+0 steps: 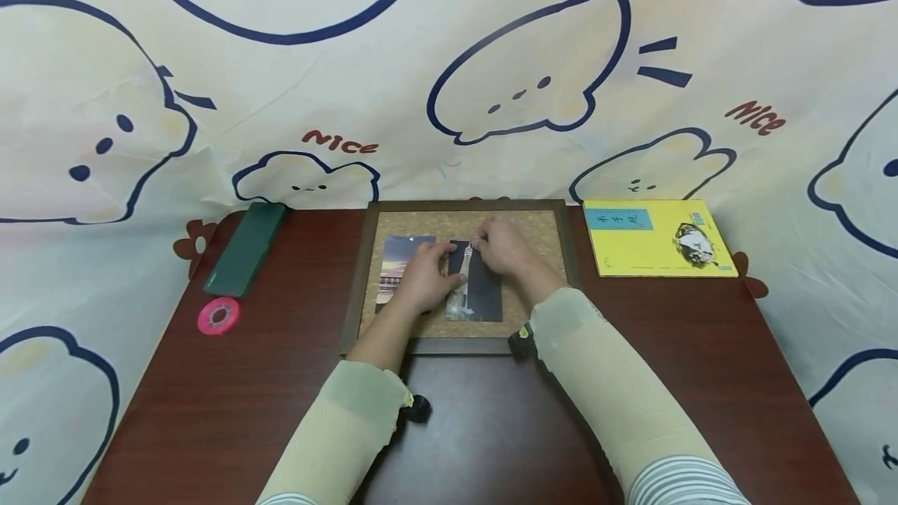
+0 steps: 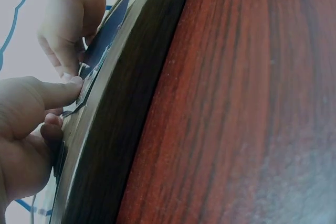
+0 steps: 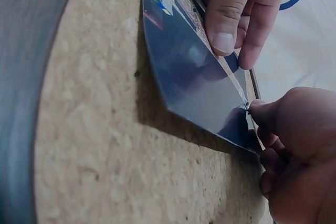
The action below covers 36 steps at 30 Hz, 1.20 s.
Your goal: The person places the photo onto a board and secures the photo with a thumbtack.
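Note:
A cork board [image 1: 533, 240] in a dark wooden frame [image 1: 354, 294] lies on the red-brown table [image 1: 210, 396]. On it lie a sunset photo [image 1: 396, 256] and a dark tower photo [image 1: 484, 294]. My left hand [image 1: 424, 275] rests across both photos, its fingertips [image 3: 231, 19] pressing the dark photo [image 3: 194, 72] down. My right hand [image 1: 500, 246] sits at that photo's top edge with fingers curled, pinching a small pin [image 3: 247, 107] against the edge. In the left wrist view my left hand's forefinger [image 2: 58, 92] presses the photo's edge beside the frame [image 2: 121, 103].
A green case [image 1: 245, 248] and a pink tape roll [image 1: 219, 315] lie at the table's left. A yellow book [image 1: 659, 238] lies at the back right. A cartoon-printed cloth [image 1: 449, 61] hangs behind and beside the table.

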{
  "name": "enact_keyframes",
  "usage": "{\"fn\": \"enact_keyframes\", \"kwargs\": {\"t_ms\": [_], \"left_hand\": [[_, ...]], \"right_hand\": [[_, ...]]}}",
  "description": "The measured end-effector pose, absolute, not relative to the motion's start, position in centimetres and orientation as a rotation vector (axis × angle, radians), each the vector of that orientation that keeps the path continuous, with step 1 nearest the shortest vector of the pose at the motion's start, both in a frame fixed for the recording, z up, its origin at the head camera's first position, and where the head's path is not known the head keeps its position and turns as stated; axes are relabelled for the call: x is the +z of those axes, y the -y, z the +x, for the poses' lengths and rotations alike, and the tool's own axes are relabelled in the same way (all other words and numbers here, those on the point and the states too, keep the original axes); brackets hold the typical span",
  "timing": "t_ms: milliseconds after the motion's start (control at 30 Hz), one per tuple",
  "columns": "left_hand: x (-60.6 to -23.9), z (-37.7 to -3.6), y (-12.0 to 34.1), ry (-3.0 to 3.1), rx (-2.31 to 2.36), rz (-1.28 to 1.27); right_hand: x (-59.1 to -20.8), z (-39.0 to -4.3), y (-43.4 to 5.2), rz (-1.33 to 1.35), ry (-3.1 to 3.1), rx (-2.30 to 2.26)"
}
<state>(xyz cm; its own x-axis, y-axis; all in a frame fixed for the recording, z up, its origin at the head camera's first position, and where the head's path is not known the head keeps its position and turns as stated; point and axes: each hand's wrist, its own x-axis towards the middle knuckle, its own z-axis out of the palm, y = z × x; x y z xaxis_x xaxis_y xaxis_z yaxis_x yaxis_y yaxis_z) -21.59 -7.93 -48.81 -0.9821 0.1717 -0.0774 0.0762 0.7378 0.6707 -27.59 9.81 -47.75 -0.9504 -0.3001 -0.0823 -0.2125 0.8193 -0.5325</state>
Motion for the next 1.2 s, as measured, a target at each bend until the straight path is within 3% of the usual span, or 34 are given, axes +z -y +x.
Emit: {"fn": "enact_keyframes", "kwargs": {"t_ms": [767,967,1200], "left_hand": [[-49.1,-21.4,6.8,-2.823,1.050,0.155],[-49.1,-21.4,6.9,-2.823,1.064,0.137],[-49.1,-21.3,7.2,-2.814,1.070,0.138]], "right_hand": [[-46.4,-28.4,-10.2,-0.187,-2.730,-0.892],[-46.9,-28.5,-10.1,-0.236,-2.736,-0.916],[-48.1,-27.6,-11.5,-0.493,-2.836,-0.896]]}}
